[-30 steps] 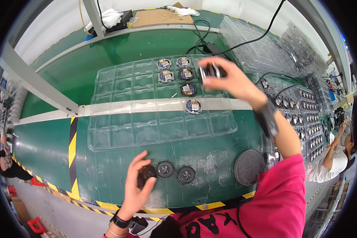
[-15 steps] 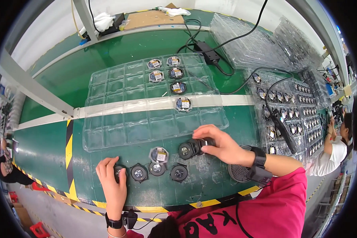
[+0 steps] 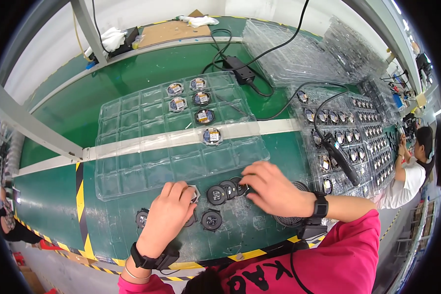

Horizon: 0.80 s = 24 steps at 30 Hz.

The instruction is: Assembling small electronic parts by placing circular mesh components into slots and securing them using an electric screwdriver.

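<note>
My left hand (image 3: 167, 215) lies over a small round black part with a light label near the front of the green bench, fingers curled on it. My right hand (image 3: 269, 188) rests fingers-down on a row of round black parts (image 3: 223, 192), touching the rightmost ones. Another black part (image 3: 211, 220) sits between my hands, and one more (image 3: 142, 217) lies left of my left hand. Behind them a clear plastic tray (image 3: 147, 166) with many pockets holds several labelled round parts (image 3: 205, 116) in its far right pockets.
A round black mesh disc (image 3: 293, 219) lies under my right wrist. Trays full of round parts (image 3: 357, 137) and a black handheld tool (image 3: 339, 156) with cable stand at the right. Stacked empty trays (image 3: 299, 54) sit at the back. Another person (image 3: 411, 166) works at the far right.
My right hand came back from the far tray pockets to the black parts at the bench front. My left hand shifted right onto a labelled part near the tray edge.
</note>
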Tool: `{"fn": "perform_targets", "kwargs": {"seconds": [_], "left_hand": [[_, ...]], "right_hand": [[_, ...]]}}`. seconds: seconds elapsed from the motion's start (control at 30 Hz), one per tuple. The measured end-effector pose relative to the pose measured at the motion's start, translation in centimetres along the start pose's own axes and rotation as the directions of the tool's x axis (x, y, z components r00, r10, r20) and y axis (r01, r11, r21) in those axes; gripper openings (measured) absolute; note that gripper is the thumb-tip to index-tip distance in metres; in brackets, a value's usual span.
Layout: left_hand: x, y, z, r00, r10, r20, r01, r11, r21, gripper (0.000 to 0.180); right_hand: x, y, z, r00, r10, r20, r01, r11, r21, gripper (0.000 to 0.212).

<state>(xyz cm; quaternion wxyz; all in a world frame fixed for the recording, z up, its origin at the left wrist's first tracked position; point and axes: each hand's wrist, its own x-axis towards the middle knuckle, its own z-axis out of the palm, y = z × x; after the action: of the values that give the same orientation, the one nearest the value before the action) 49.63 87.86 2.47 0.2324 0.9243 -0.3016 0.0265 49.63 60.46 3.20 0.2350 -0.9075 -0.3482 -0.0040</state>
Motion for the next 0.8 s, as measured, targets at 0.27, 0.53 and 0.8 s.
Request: {"fn": "perform_targets", "kwargs": {"seconds": [0.27, 0.53, 0.8], "left_hand": [[-0.8, -0.5, -0.3, 0.983, -0.143, -0.112, 0.144, 0.99, 0.001, 0.033], [-1.6, -0.3, -2.6, 0.951, -0.309, 0.022, 0.304, 0.946, 0.113, 0.035], [-1.6, -0.4, -4.0, 0.904, -0.418, 0.091, 0.391, 0.893, 0.222, 0.037]], "right_hand": [[4.2, -0.4, 2.6, 0.924, -0.3, 0.237, 0.298, 0.954, 0.046, 0.043], [4.0, -0.1, 3.9, 0.966, -0.252, 0.058, 0.247, 0.965, 0.089, 0.041], [4.3, 0.1, 0.7, 0.987, -0.163, 0.005, 0.162, 0.984, 0.072, 0.025]]}}
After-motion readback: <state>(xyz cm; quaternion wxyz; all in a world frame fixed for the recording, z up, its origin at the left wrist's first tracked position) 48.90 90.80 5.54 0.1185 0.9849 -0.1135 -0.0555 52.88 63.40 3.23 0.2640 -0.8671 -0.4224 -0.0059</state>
